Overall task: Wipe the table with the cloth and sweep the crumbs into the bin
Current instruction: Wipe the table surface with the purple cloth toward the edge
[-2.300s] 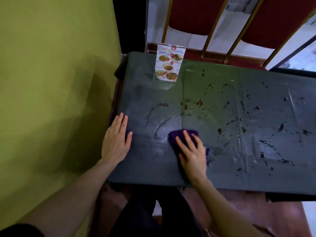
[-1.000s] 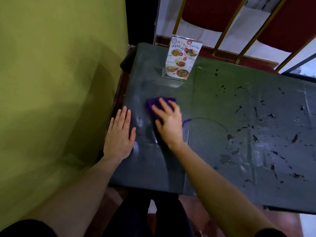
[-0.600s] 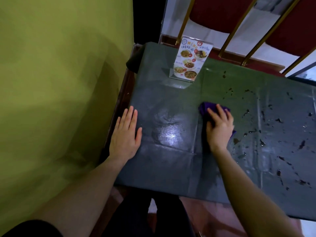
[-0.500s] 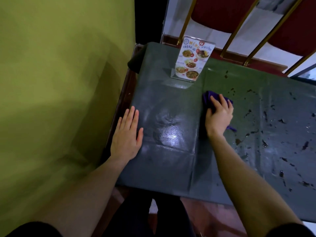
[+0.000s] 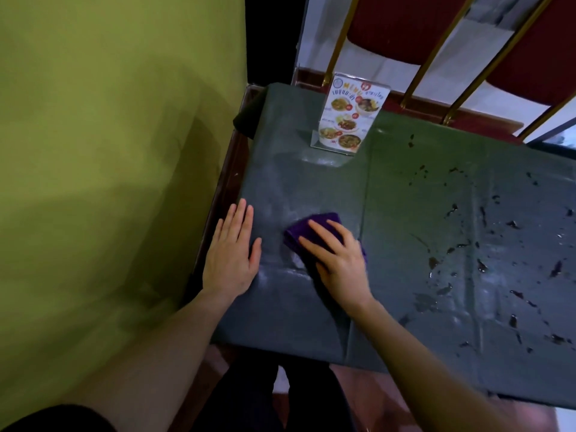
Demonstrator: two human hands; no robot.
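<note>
I see the purple cloth [image 5: 314,227] lying bunched on the left part of the dark green tabletop [image 5: 405,188], pinned under my right hand [image 5: 338,260] — the fingers are spread and fairly straight, pressing down on the fabric rather than curling round it, with the cloth's far edge and left corner showing past the fingertips. My left hand [image 5: 232,254] lies flat just beside it, palm down on the tabletop's left edge, fingers straight and together, holding nothing; the two hands are near each other but not touching. The surface around the cloth looks damp and shiny. To the right, well apart from the cloth, dark crumbs and wet specks [image 5: 486,263] are scattered over the tabletop. At the far edge stands an upright menu card [image 5: 352,115] in a clear holder. Beyond it are red chairs [image 5: 405,29] with gold frames — and along the left runs a yellow-green wall [image 5: 109,151]
</note>
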